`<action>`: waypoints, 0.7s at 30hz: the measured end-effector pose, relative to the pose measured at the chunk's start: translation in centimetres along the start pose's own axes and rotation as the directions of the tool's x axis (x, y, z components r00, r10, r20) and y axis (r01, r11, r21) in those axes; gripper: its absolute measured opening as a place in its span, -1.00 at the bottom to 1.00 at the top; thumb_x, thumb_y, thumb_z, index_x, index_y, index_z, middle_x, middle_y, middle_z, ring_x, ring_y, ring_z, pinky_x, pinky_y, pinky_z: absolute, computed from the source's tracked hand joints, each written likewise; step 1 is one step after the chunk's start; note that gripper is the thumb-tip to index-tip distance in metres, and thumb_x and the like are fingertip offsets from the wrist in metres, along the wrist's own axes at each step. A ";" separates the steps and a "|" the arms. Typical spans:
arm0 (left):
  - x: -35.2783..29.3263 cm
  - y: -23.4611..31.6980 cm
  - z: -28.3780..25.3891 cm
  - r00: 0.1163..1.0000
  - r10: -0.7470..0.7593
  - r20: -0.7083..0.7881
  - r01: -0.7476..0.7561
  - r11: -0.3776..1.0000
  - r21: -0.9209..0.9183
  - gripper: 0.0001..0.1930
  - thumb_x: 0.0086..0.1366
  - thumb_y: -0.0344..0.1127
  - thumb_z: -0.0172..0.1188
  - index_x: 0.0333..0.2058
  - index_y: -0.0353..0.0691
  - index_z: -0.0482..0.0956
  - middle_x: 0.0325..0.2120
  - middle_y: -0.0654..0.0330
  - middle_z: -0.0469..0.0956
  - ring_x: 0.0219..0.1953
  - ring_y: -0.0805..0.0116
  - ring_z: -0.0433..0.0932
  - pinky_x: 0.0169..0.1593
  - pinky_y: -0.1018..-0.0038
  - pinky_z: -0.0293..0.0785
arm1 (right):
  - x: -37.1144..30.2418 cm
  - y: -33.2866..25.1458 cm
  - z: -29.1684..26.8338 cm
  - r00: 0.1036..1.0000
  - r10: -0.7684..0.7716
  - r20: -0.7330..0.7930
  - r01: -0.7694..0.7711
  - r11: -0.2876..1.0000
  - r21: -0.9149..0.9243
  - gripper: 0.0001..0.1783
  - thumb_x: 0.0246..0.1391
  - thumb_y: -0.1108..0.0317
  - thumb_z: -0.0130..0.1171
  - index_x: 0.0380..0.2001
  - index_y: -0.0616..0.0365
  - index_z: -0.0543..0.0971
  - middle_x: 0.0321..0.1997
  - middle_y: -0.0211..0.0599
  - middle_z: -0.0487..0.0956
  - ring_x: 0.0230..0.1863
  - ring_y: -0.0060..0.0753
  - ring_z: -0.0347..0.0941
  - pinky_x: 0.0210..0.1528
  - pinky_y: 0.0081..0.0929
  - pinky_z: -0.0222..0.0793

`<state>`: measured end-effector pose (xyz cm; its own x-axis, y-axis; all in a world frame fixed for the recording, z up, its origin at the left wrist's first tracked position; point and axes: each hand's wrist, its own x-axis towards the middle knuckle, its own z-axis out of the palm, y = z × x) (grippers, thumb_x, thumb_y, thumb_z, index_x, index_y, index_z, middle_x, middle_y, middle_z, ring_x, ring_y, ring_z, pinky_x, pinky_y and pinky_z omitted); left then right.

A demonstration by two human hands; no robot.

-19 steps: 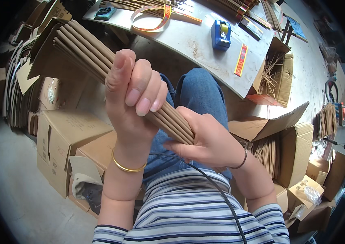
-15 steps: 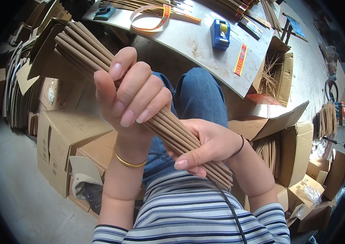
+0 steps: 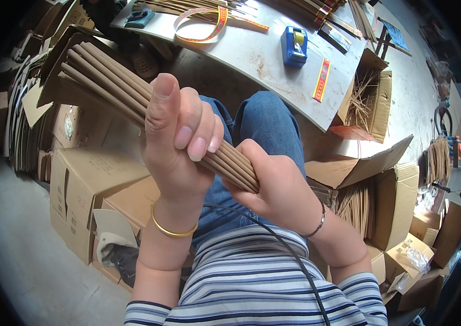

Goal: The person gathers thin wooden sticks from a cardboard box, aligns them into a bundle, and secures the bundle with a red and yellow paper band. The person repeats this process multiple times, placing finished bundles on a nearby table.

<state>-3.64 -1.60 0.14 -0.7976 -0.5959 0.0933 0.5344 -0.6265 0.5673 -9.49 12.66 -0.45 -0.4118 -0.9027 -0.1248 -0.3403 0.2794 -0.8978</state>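
A bundle of thick brown incense sticks slants across my lap from upper left to lower right. My left hand is wrapped round its middle, fingers curled over the sticks and thumb pointing up. At the lower right end, my right hand is closed round the bundle, and its palm covers the stick ends there. The upper left ends are uneven and fan apart slightly. A gold bangle circles my left wrist.
A white table ahead bears a blue tape dispenser, a red-and-yellow strip, a curled paper band and more sticks. Open cartons with sticks stand at right. Closed cardboard boxes are at left. A black cable crosses my striped shirt.
My right hand has moved up and forward, now cupping the lower ends of the bundle. My left thumb has lifted upright, and the sticks have shifted toward the upper left.
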 end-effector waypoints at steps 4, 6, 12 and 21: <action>0.1 0.1 0.4 0.999 0.041 -0.020 -0.040 0.999 0.024 -0.71 0.46 -0.17 -0.08 -0.49 -0.07 0.25 -0.76 0.43 0.20 -0.77 0.65 0.22 -0.63 0.68 0.27 | 0.0 -0.4 0.0 0.999 -0.030 -0.014 0.030 1.000 -0.007 -0.68 -0.01 0.39 0.32 -0.28 0.18 0.37 -0.52 -0.18 0.52 -0.51 -0.21 0.54 -0.48 -0.41 0.40; 0.4 0.6 0.1 0.996 -0.055 0.070 0.064 0.990 -0.125 -0.71 0.46 -0.19 -0.08 -0.49 -0.07 0.25 -0.76 0.42 0.18 -0.78 0.63 0.21 -0.64 0.66 0.27 | 0.7 -0.6 -1.4 0.945 0.084 0.315 -0.181 0.938 0.294 -0.68 0.01 0.39 0.32 -0.28 0.18 0.37 -0.55 -0.28 0.50 -0.59 -0.42 0.52 -0.55 -0.51 0.38; 1.2 0.4 -1.1 0.903 -0.111 0.416 0.330 0.798 -0.503 -0.78 0.43 -0.27 -0.05 -0.46 -0.07 0.30 -0.72 0.41 0.22 -0.68 0.63 0.30 -0.47 0.60 0.37 | 1.0 0.7 -1.3 0.745 -0.109 0.658 -0.561 0.430 0.707 -0.73 0.08 0.45 0.24 -0.23 0.19 0.35 -0.59 -0.45 0.40 -0.66 -0.68 0.40 -0.68 -0.75 0.28; 0.6 0.3 -0.5 0.990 -0.136 0.047 0.142 0.975 -0.172 -0.73 0.43 -0.19 -0.02 -0.49 -0.06 0.31 -0.71 0.44 0.22 -0.71 0.66 0.25 -0.53 0.64 0.34 | 0.9 -0.6 -1.7 0.930 0.129 0.344 -0.271 0.874 0.404 -0.73 -0.05 0.43 0.22 -0.35 0.20 0.33 -0.52 -0.04 0.51 -0.49 0.05 0.49 -0.49 -0.27 0.41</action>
<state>-3.84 -2.39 -0.04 -0.8752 -0.4807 0.0536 0.4556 -0.7820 0.4253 -11.05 12.20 0.71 -0.1357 -0.9160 -0.3776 0.1559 0.3566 -0.9211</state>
